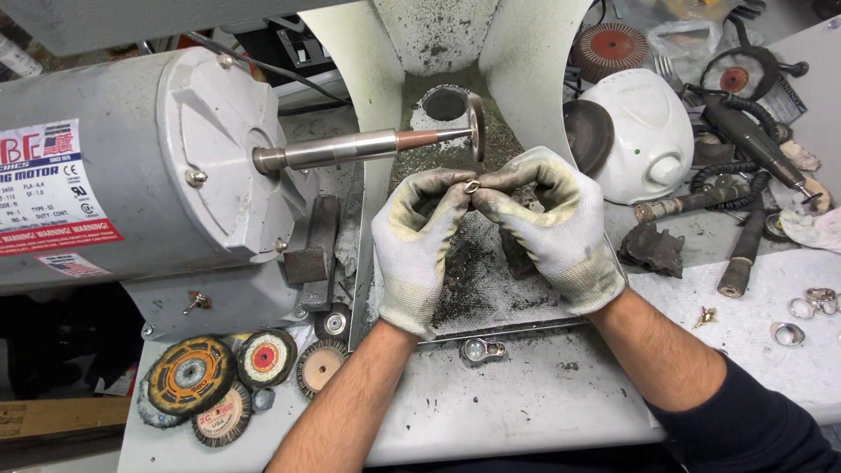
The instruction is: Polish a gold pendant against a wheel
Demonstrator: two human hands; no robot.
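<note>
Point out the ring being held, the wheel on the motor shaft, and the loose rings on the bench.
ring (471, 186), head view, on the band pinched between both gloved fingertips.
wheel (477, 126), head view, on the thin disc's edge at the shaft's end.
loose rings (787, 333), head view, on the nearest ring at the right.

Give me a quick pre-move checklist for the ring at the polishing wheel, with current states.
1. Small metal ring pinched by both hands: ok, left gloved hand and right gloved hand meet on it at the fingertips.
2. Gloves on both hands: ok, grimy knit gloves cover them; forearms are bare.
3. Ring clear of the thin disc wheel on the tapered spindle: ok, it sits below the wheel, apart.
4. Wheel spinning: cannot tell.
5. Pale dust hood behind the wheel: ok, in place.
6. Loose silver rings on the bench at right: ok, away from the hands.
</note>
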